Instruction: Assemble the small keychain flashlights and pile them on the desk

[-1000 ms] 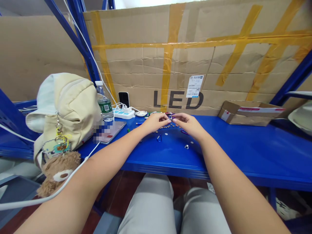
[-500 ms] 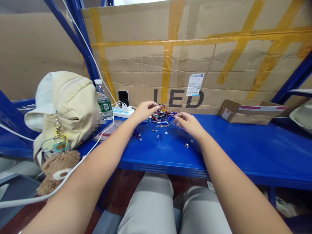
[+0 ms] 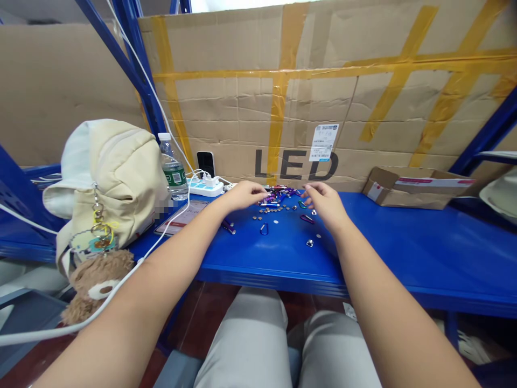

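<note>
My left hand (image 3: 245, 195) is over the left side of a pile of small metal flashlights and carabiners (image 3: 280, 193). Its fingers are pinched together, with a purple piece (image 3: 269, 198) at their tips; whether they grip it or it lies in the pile is unclear. My right hand (image 3: 325, 202), fingers loosely curled and apart, hovers right of the pile, beside a green carabiner (image 3: 302, 205). Nothing shows in it. Closer to me lie a blue carabiner (image 3: 264, 229), a dark purple carabiner (image 3: 307, 219) and a small silver piece (image 3: 309, 243). Several small round discs (image 3: 258, 218) are scattered before the pile.
On the left stand a cream backpack (image 3: 121, 178) with a plush toy, a water bottle (image 3: 174, 172) and a power strip (image 3: 204, 187). A white cable crosses my left forearm. An open cardboard box (image 3: 420, 196) sits back right. Taped cardboard (image 3: 226, 118) walls the rear.
My left hand has lowered from above the pile to its left side. My right hand has drawn slightly right, uncovering the green and dark purple carabiners.
</note>
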{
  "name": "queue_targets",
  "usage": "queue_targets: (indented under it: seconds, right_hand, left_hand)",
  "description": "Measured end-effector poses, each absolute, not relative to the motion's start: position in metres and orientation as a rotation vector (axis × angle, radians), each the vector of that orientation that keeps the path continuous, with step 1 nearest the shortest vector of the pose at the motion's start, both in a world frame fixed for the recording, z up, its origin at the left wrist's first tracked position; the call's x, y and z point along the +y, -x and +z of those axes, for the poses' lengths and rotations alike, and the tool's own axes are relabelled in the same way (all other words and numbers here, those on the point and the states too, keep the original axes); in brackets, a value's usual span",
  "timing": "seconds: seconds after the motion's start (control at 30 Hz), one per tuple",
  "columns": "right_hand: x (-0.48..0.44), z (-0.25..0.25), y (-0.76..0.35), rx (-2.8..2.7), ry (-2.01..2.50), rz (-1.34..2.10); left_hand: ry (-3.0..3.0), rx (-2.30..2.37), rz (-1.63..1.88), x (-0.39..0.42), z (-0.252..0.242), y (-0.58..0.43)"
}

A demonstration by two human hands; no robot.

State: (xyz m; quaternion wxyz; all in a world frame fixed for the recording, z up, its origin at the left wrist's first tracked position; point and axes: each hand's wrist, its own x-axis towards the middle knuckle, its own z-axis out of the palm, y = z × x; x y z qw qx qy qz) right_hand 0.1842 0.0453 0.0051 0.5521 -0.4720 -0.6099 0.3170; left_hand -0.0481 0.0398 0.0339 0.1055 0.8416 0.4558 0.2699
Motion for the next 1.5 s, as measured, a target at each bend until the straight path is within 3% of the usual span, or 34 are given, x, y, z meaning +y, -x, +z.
queue_targets:
  seconds: [0.2,0.7,0.87,1.07,1.23,1.5]
  right_hand:
    - [0.031,0.000,-0.170,-1.999,1.038,0.869]
    - [0.028,-0.001,-0.167,-2.215,1.101,0.665]
    - [0.044,0.001,-0.179,-1.770,1.226,0.470]
    - [0.068,0.002,-0.212,-0.932,1.234,0.518]
    - [0.080,-0.010,-0.228,-0.873,1.229,0.572]
    - [0.072,-0.002,-0.223,-0.739,1.217,0.681]
  left_hand:
    - [-2.501,1.235,0.419,0.029,0.025,0.030]
    - [-2.293,1.146,0.516,0.032,0.020,0.028]
    - [-2.335,1.312,0.652,0.055,0.012,0.019]
    - [-2.759,1.551,0.413,0.104,0.015,-0.022]
    - [-2.691,1.777,0.303,0.139,0.014,-0.063]
    - [-2.770,1.696,0.020,0.153,0.008,-0.065]
